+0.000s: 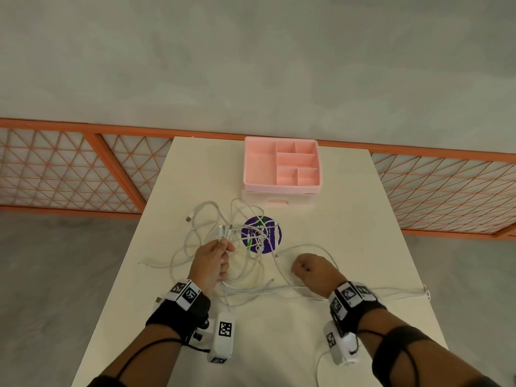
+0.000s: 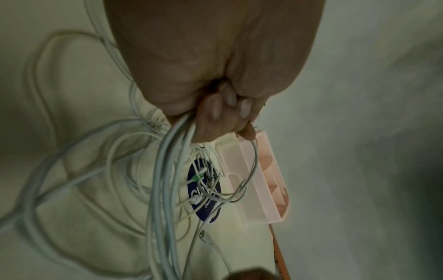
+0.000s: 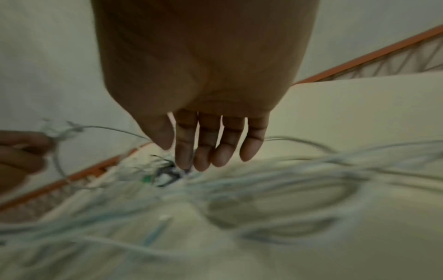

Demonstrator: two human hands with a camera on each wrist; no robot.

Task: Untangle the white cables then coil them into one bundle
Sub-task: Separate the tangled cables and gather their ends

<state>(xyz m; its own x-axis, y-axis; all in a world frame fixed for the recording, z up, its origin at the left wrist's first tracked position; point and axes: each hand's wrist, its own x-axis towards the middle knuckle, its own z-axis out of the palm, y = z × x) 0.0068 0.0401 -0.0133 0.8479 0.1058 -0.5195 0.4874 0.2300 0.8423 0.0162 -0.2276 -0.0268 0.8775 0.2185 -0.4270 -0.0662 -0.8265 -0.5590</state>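
We see a cream worktop [image 1: 349, 247] with a pink divided organiser tray [image 1: 282, 166] at its far edge, sitting on a pale drawer unit [image 1: 276, 201]. Near the middle, a round purple sticker [image 1: 261, 234] lies flat on the surface. The white cables [image 1: 201, 238] are a loose tangle spread over the middle of the worktop, loops crossing the sticker, one strand trailing off to the right edge. Our left hand [image 1: 213, 263] is raised just left of the sticker, grip closed round a bunch of cable strands, with the connector ends [image 1: 224, 230] sticking up past the fingers [image 2: 215, 109]. Our right hand [image 1: 312, 272] is low over the cables on the right; wrist view shows its fingers [image 3: 208, 144] straight and together, holding nothing, tips near the tangle. Contact with a cable there: we cannot tell, too blurred
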